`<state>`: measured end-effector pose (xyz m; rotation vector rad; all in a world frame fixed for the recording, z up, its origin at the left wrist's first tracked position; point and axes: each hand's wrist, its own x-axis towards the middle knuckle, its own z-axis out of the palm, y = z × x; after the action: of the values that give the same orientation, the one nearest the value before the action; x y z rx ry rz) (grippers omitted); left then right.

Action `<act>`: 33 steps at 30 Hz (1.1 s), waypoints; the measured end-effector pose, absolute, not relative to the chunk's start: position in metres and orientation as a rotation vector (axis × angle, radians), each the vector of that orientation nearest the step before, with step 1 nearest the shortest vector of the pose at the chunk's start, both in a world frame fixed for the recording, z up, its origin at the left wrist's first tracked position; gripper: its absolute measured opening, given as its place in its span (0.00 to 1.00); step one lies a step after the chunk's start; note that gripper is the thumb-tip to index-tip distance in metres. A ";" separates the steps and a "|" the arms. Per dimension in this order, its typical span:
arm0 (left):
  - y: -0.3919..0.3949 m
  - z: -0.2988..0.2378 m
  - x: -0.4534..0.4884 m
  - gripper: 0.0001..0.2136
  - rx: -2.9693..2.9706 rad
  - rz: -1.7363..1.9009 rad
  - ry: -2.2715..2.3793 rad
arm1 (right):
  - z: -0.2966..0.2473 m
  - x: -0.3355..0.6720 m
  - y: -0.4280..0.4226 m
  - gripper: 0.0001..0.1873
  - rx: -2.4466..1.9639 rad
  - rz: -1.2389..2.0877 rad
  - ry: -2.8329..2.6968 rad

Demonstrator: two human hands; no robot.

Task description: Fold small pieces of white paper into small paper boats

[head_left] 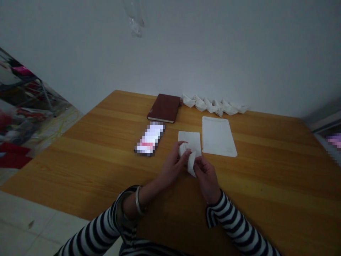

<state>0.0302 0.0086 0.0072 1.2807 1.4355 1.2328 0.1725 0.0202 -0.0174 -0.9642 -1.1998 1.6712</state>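
While your left grip [173, 163] and right grip [205, 175] pinch the folded white paper [190, 164] | long axis 12–6 o'clock | both grips narrow

1 left hand [173, 165], 1 right hand [206, 176], 1 folded paper [190, 163], 2 paper sheets [218, 137], 1 notebook [164, 108], 1 phone [149, 138]

On the wooden table [80, 167] I had a brown notebook [164, 108] at twelve o'clock, a pixelated phone [150, 138] at eleven, and a white sheet [218, 137] at one.
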 end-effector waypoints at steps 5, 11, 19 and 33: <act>0.009 0.008 0.032 0.15 1.129 1.318 1.422 | -0.012 0.182 0.028 0.10 -1.044 1.590 -1.224; 0.001 0.003 0.033 0.16 1.228 1.254 1.249 | -0.011 0.185 0.029 0.11 -1.062 1.650 -1.019; -0.005 -0.002 0.030 0.26 1.238 1.228 1.045 | -0.015 0.187 0.027 0.13 -1.069 1.786 -0.904; -0.008 0.003 0.025 0.28 1.363 1.165 0.996 | -0.017 0.191 0.030 0.09 -1.094 1.753 -1.016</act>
<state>0.0252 -0.0082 0.0026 1.3634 0.9962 1.1652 0.1908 0.0296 -0.0169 -1.0935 -1.0158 1.7526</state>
